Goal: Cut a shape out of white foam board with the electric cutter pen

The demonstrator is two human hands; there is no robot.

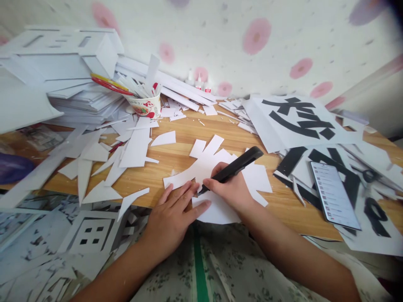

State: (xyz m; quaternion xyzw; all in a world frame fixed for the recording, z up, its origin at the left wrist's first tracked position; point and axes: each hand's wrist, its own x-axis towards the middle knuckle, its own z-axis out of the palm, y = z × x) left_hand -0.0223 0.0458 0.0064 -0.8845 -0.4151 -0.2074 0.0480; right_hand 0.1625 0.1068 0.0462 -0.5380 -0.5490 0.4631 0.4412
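Note:
My right hand point(231, 188) grips a black utility knife point(242, 162), its tip pointing down and to the left at a white foam-board cutout point(204, 165). The cutout has several arms, like a written character, and lies at the table's front edge. Flat on its near left part, my left hand point(176, 205) rests with fingers stretched out, the fingertips close to the knife tip. Part of the board is hidden under both hands. White offcuts point(135, 147) lie to the left.
A paper cup point(146, 107) of strips and tools stands back left, beside stacked white boards point(82, 105). Small bottles point(199, 82) stand by the wall. On the right lie a printed character sheet point(255, 121), a phone point(335, 195) and scissors point(369, 176). Scraps point(37, 268) fill the space below left.

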